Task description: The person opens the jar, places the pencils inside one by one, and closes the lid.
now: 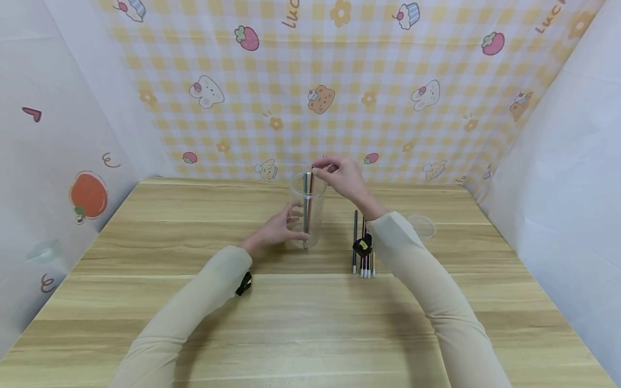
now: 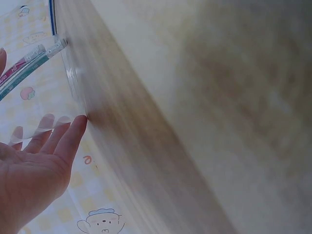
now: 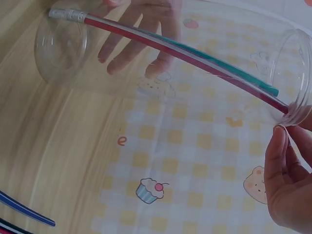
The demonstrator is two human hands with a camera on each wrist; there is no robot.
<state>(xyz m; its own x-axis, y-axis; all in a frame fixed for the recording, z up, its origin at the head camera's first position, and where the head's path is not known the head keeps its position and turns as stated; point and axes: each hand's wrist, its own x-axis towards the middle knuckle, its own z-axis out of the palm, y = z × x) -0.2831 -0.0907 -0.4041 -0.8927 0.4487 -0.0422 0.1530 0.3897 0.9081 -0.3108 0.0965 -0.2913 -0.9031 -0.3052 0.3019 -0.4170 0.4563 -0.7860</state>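
A tall clear plastic container (image 1: 317,218) stands upright at the middle back of the table. My left hand (image 1: 278,227) holds its side, thumb across the front and fingers around the far side. Inside lean a teal pencil (image 3: 234,70) and a red pencil (image 3: 185,53). The red one's eraser end is down at the container's base in the right wrist view. At the rim, my right hand (image 1: 344,175) pinches the red pencil's upper end between thumb and fingers. In the left wrist view, clear plastic overlaps the left fingertips (image 2: 46,122).
Several dark and coloured pencils (image 1: 355,237) lie on the wooden table (image 1: 301,323), right of the container and partly hidden by the right sleeve. Beyond that sleeve lies a round clear lid (image 1: 423,226). A checked cloth backdrop (image 1: 271,70) rises behind the table.
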